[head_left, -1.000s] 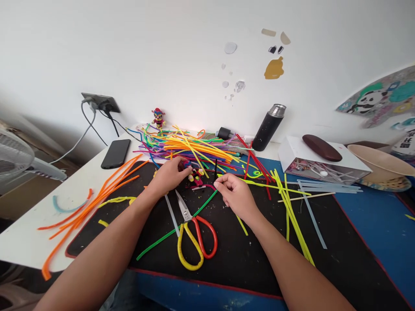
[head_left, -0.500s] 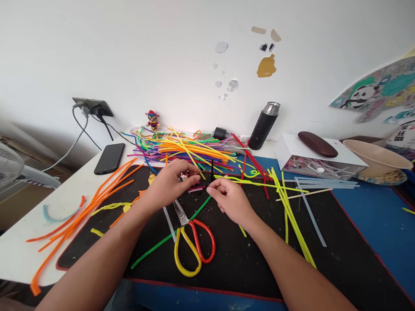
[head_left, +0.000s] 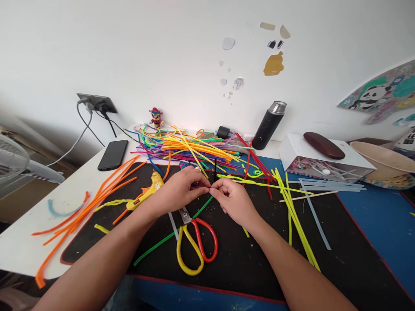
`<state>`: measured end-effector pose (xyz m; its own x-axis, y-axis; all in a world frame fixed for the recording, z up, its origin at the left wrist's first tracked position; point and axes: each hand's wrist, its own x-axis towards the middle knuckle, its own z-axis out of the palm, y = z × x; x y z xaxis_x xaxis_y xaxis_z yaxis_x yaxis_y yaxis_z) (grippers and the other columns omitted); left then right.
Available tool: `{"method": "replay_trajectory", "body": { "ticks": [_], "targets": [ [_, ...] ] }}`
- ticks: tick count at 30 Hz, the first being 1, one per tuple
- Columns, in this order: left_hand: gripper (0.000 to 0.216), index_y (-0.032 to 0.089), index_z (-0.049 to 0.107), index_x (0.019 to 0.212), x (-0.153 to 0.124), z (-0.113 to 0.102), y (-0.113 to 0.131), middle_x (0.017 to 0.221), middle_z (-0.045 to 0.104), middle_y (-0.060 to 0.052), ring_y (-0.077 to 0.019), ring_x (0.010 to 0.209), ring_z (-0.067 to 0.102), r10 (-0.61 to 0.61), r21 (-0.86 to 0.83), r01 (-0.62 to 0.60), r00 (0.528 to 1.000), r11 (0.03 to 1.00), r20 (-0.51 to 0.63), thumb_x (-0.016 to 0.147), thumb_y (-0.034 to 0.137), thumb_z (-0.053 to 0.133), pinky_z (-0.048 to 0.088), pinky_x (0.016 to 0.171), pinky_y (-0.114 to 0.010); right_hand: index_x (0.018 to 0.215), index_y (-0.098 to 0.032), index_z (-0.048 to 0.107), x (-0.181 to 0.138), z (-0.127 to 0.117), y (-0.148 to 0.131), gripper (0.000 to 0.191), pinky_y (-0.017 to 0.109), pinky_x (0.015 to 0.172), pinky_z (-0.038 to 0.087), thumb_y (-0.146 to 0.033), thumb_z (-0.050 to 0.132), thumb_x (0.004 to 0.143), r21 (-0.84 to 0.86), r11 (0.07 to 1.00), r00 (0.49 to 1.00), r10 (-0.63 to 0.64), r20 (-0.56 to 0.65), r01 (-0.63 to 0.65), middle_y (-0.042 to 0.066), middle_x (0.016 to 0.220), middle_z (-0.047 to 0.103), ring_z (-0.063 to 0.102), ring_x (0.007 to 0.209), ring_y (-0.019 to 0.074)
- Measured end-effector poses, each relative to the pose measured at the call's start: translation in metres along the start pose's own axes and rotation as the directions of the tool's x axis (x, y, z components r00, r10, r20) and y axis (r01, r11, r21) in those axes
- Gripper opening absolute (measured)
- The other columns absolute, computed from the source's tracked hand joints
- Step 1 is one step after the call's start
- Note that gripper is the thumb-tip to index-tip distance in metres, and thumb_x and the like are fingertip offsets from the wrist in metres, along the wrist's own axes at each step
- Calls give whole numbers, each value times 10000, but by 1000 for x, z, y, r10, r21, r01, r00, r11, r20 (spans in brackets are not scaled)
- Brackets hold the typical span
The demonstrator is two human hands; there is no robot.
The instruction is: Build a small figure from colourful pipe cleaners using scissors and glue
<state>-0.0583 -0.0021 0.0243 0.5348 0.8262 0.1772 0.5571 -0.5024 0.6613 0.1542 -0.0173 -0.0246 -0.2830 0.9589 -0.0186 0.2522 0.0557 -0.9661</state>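
Observation:
My left hand [head_left: 186, 186] is closed around a small colourful piece [head_left: 183, 165], whose purple and pink top peeks out above the fingers; most of it is hidden. Fingertip to fingertip with it, my right hand [head_left: 229, 194] pinches what looks like a black pipe cleaner [head_left: 215, 170] standing up from the fingers. Below the hands lie scissors [head_left: 191, 242] with one yellow and one red handle, across a green pipe cleaner [head_left: 155, 248]. A yellow glue gun [head_left: 145, 194] rests beside my left wrist, partly covered by the forearm.
A heap of mixed pipe cleaners [head_left: 194, 147] lies along the wall. Orange strips [head_left: 94, 203] are at left, yellow ones [head_left: 298, 220] and clear glue sticks [head_left: 316, 222] at right. A phone [head_left: 113, 155], a black flask [head_left: 269, 125] and a white box [head_left: 327, 160] stand around the black mat [head_left: 337, 255].
My left hand has moved right and its fingertips now meet those of my right hand. The glue gun shows more fully. The whole view has shifted slightly.

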Motion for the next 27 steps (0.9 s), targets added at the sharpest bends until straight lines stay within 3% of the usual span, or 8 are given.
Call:
{"method": "replay_trajectory", "body": {
  "ticks": [7,15,23,27],
  "targets": [
    [180,240,716,884,1,2,0,898,728,-48,-239,919,637,-3,33,3,1000,999,13,976,334,594,482,849,-362,928,-228,661,-1,1,-3,177,245,420,358,-404,654,941,22,1000,1000,17,21,-18,-78,587,516,462,407,106],
    [223,238,717,879,-1,-1,2,896,732,-49,-238,884,651,-104,15,104,995,994,-8,932,406,581,489,793,-346,941,-221,671,-3,1,-8,191,238,412,366,-412,655,933,66,997,999,24,34,-26,-71,596,521,453,402,99],
    [239,236,732,859,1,2,1,862,728,-40,-224,821,652,-129,-27,129,992,991,1,912,432,606,496,745,-329,930,-225,652,-3,0,-8,168,248,431,376,-392,639,944,35,999,1000,8,26,-9,-69,602,532,458,414,104],
    [304,231,759,920,-2,-11,2,945,770,-56,-241,878,672,-166,-72,159,980,985,-106,913,505,626,518,799,-341,896,-225,643,-2,-2,-7,173,247,426,367,-391,639,941,34,999,1000,19,11,-19,-73,590,514,452,409,104]
  ]
}}
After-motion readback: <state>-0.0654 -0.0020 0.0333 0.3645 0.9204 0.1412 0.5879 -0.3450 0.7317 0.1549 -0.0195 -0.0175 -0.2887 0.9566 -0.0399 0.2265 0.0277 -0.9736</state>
